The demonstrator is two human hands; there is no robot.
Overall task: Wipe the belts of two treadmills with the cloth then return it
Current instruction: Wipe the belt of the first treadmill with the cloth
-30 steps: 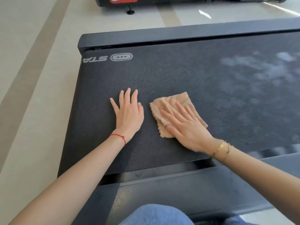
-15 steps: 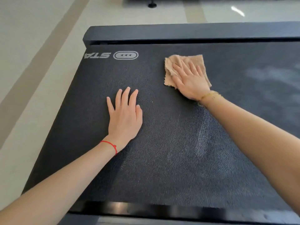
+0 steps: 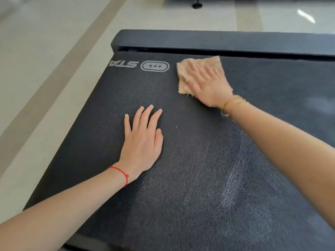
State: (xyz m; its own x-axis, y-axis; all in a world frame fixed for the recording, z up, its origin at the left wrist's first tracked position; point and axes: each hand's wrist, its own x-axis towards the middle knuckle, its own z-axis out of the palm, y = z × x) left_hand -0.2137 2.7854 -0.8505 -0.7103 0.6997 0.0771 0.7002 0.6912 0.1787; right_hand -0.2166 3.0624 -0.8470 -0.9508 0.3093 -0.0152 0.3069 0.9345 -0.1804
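A person leans over a black treadmill belt (image 3: 199, 178), both bare arms reaching forward across it. The belt has a rough, pebbled surface and fills most of the scene.

The left hand (image 3: 143, 140) lies flat on the belt, palm down, fingers straight and close together, grasping nothing. A thin red string bracelet (image 3: 120, 173) circles that wrist.

The right hand (image 3: 208, 87) is farther up the belt, near its far end. It presses flat on a tan cloth (image 3: 195, 69), fingers spread and straight on top of the fabric rather than curled around it. The hand is blurred. A fine gold bracelet (image 3: 232, 104) sits on that wrist.

The cloth lies rumpled on the belt, its far edge just short of the dark end cover (image 3: 217, 41) that runs across the far end of the belt. Just to the left of the cloth, printed on the belt, is a grey oval logo (image 3: 155, 66) with three small arrows, and beside that some partly cut-off grey lettering.

A faint pale streak (image 3: 233, 178) marks the belt below the right forearm.

Beyond the belt lies a pale tiled floor (image 3: 45, 51) with darker beige bands.
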